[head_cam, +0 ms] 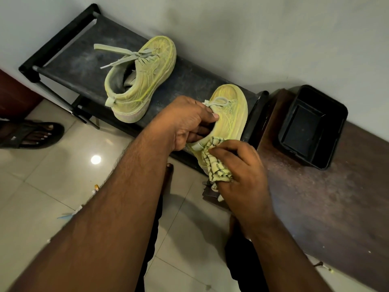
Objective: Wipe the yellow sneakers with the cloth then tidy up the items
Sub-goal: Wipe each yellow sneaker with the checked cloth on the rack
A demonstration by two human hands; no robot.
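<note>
Near sneaker (230,114): yellow, on the right end of the black rack (84,60); long axis runs from the heel at lower left to the toe at upper right, toe toward the wall (252,39); heel end juts past the rack's front edge.
Far sneaker (143,81): yellow, farther left on the same rack top, well apart from the near one; tipped onto its side, opening facing left, toe toward the wall, heel toward the floor side; loose laces trailing left across the rack top.
Cloth (214,163): yellow with dark checked lines, bunched, pressed against the heel and outer side of the near sneaker.
Count: two yellow sneakers, one cloth, one rack, one black tub (311,127), two hands.
Left hand (185,123): forearm reaching in from lower left; fingers curled into the near sneaker's opening, thumb lying over the collar beside the lace knot, gripping the shoe.
Right hand (242,171): forearm coming in from lower right, back of hand up; fingers and thumb curled round the bunched cloth, grasping it against the shoe's heel.
Black tub: square, standing on the brown ledge (336,197) right of the rack, against the wall.
Floor (52,175): pale glossy tiles, small scraps of litter scattered below the left forearm.
Sandalled foot (31,133): at the left edge, on the tiles, in a dark sandal.
</note>
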